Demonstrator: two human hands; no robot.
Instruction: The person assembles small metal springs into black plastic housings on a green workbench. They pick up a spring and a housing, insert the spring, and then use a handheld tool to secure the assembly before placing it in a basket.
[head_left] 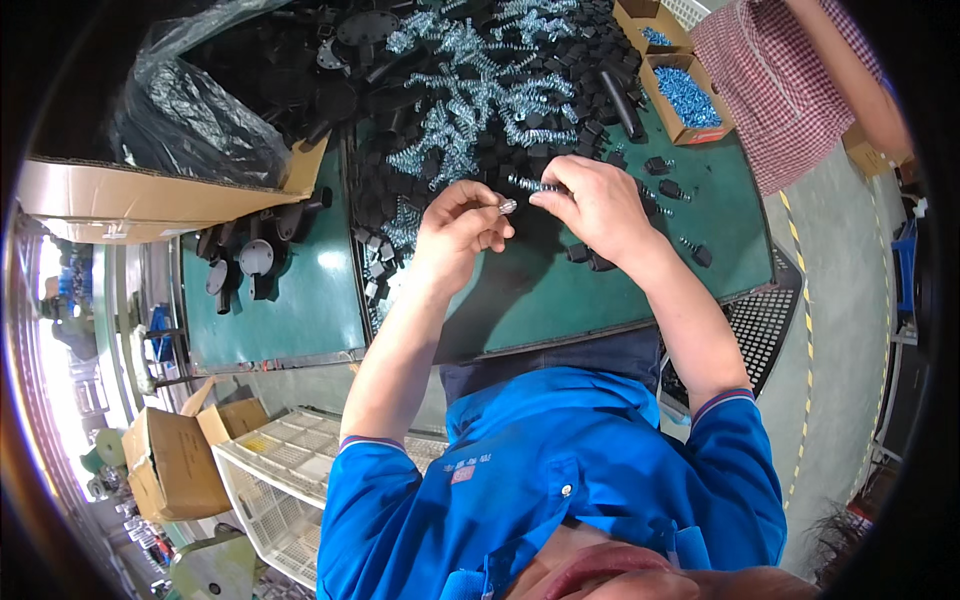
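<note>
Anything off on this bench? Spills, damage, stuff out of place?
No damage evident. Slightly odd: springs lie loose in tangled heaps among black blocks on the green table, while small blue parts sit in a carton. Could simply be the working pile.

Your blue shirt [600, 430]: pale lettering [480, 461] beside a small reddish emblem [462, 474] on your chest;
Lettering: too small to read

Shiny metal, matt plastic
Coiled metal springs [455, 108] gleam; black plastic blocks [375, 195] look dull; green tabletop [560, 312] smooth, glossy; crinkled film [215, 120] shiny; cardboard box [140, 203] matt.
</note>
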